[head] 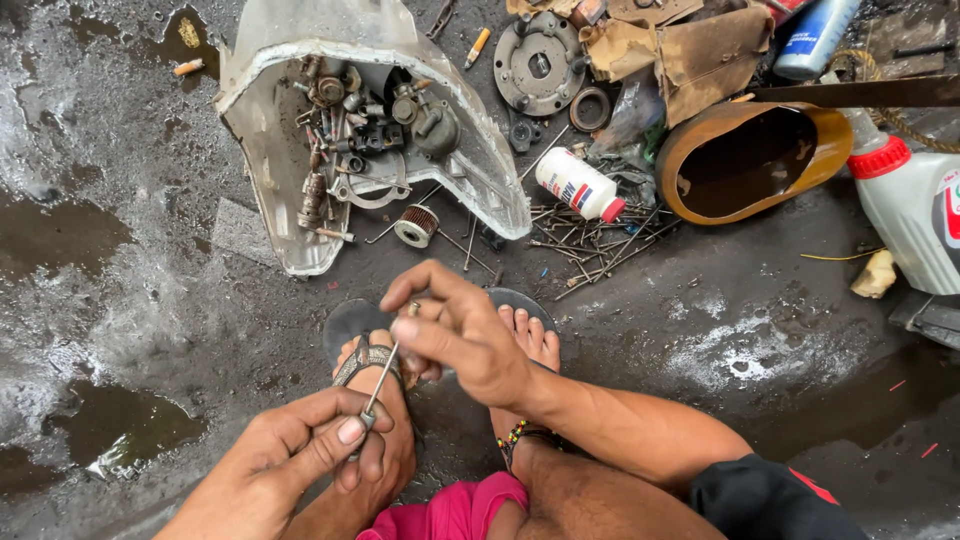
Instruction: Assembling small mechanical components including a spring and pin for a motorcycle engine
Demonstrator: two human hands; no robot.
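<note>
My left hand (295, 455) grips the handle end of a thin metal tool (380, 385), a small screwdriver or pick, pointing up and away from me. Its tip meets a small metal part (414, 310) that my right hand (455, 330) pinches between thumb and fingers. The part is mostly hidden by the fingers. Both hands hover over my sandalled feet (375, 365) on the wet, dark ground.
A broken white plastic shell (275, 130) holds several small engine parts. Nearby lie a small white bottle with a red cap (580, 185), loose spokes (590, 240), a round metal disc (540, 62), a brown curved cover (750, 160) and a white jug (915, 215). Puddles at left.
</note>
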